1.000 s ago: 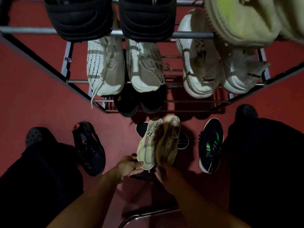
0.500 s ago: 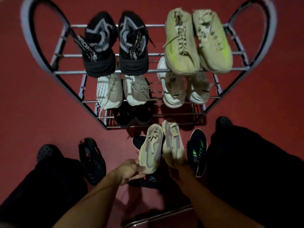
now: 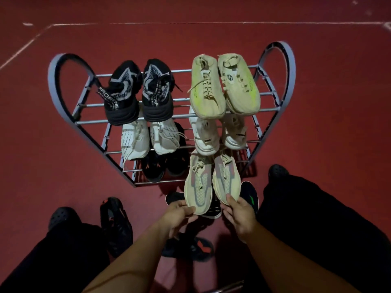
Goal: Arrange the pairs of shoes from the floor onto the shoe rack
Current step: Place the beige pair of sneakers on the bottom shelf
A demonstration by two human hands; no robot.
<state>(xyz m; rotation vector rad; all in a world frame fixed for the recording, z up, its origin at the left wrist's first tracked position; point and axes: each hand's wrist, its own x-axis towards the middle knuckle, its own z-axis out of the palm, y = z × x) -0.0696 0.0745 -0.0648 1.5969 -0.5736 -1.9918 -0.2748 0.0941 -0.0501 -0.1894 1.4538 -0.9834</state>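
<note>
— Writing legible? 
— On the black pair (image 3: 139, 92), top tier, far beyond the fingertips: strap lettering "PRORNG", partly readable; second strap unclear. Small round badge on the yellow-green pair (image 3: 224, 87), unreadable. Dark tabs on the white chunky pair (image 3: 218, 134), too small to read.

— Surface and room? 
— Dark red floor (image 3: 328, 102), pale painted lines beyond the rack. Dim light. Grey metal shoe rack (image 3: 63, 85), looped ends, rod tiers.

— Counts? 
— Racked: two pairs on top, two white pairs on the middle tier including the knit pair (image 3: 148, 138), one black pair (image 3: 163, 168) on the lowest tier. Beige pair (image 3: 211, 182) held, toes at the lowest tier's right side, beneath the chunky whites. On the floor: a black-orange shoe (image 3: 115, 225) left of the fingers, another (image 3: 190, 248) below them, a black-green shoe (image 3: 250, 197) just right, a dark shoe (image 3: 175, 197) behind the heels.

— Hands? 
— Left hand (image 3: 179, 216) curled on the left beige heel; right hand (image 3: 239, 214) pinching the right heel, thumb on top.
</note>
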